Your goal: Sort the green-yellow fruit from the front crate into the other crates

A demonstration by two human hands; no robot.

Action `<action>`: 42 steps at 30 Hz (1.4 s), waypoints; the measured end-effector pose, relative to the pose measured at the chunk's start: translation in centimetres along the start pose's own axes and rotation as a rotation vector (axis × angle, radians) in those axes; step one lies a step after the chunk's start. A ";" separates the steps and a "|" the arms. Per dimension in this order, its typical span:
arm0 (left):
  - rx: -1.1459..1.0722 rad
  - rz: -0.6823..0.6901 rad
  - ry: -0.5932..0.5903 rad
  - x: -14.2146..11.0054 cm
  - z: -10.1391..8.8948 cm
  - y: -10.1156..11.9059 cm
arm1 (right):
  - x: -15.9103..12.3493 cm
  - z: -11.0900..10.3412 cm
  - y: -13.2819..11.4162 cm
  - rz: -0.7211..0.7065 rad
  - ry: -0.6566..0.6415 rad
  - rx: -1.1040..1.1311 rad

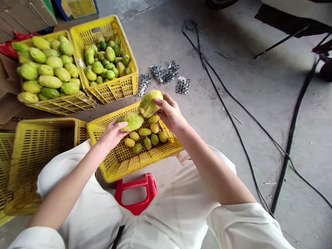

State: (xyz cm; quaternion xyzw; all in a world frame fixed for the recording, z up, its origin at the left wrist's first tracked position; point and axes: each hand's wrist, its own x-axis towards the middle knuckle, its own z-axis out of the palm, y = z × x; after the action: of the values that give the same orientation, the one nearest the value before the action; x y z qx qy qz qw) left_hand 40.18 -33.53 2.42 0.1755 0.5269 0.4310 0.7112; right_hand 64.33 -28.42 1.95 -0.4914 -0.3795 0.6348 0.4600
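My left hand [113, 135] is closed around a green-yellow, citron-like fruit [132, 121] with bumpy skin, lying on its side. In my right hand [171, 113] is a second, yellower citron-like fruit [149, 104], held upright and tilted. The two fruits touch, or nearly so, above a yellow plastic crate [145, 163] in front of my knees. Several smaller yellow-green fruits [144, 131] lie on the slatted bottom of that crate. My fingers partly hide the undersides of both held fruits.
Two yellow crates of fruit stand ahead: larger fruits [50, 81] left, smaller greener ones [110, 54] right. Another yellow crate [44, 122] is at my left. A red plastic stool [138, 207] is between my legs. Silver wrappers [166, 73] and black cables [233, 129] lie on the floor.
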 end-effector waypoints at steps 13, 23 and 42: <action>-0.048 0.024 0.059 -0.1 0.2 -0.8 | -0.4 1.3 0.7 -0.015 -0.013 0.012; -0.038 0.058 0.066 0.1 0.5 -0.8 | -1.1 2.1 0.9 0.099 -0.073 0.027; -0.001 0.070 0.103 0.6 -0.3 -0.2 | -0.6 1.1 0.2 0.115 -0.187 0.032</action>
State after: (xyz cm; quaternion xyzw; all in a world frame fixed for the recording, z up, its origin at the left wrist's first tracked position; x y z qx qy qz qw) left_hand 40.05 -33.21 1.75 0.1713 0.5561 0.4642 0.6677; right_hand 63.25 -29.10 2.23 -0.4435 -0.3817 0.7093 0.3931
